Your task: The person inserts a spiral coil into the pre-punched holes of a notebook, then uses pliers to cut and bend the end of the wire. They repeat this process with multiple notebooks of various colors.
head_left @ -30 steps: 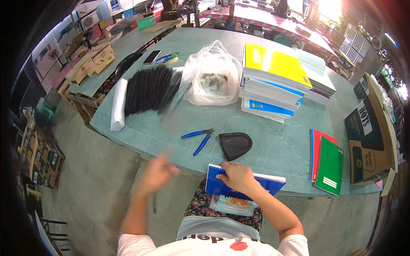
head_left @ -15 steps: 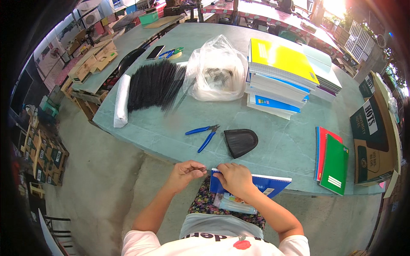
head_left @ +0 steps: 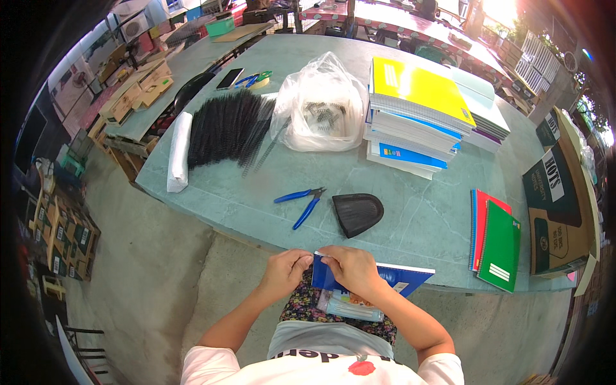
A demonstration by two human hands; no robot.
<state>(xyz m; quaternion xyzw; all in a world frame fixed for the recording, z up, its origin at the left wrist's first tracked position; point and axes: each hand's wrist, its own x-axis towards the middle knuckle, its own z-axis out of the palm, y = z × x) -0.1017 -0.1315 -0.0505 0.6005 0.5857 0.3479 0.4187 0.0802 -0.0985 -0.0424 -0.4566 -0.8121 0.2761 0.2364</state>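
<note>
A blue-covered notebook (head_left: pixel 407 284) stands near-upright on its long edge above my lap, at the table's near edge. My right hand (head_left: pixel 353 269) grips its left end from above, thumb on the cover and fingers over the white page edge. At the notebook's upper left corner my left hand (head_left: pixel 285 273) is closed in a pinch, its fingertips touching or nearly touching the corner. What it pinches is mostly hidden. Blue-handled cutting pliers (head_left: pixel 301 204) lie open on the table ahead, beside a dark, rounded tray-like piece (head_left: pixel 358 213).
Black spiral binding coils (head_left: pixel 224 128) lie piled at left beside a white roll (head_left: pixel 180 153). A clear plastic bag (head_left: pixel 321 106) holds coil bits. Notebooks are stacked (head_left: pixel 414 122) at back right; red and green notebooks (head_left: pixel 499 247) lie near a cardboard box (head_left: pixel 558 212).
My left hand has moved right, up to the notebook's corner. The dark coil end that showed at its fingertips is now hardly visible. My right hand keeps its grip.
</note>
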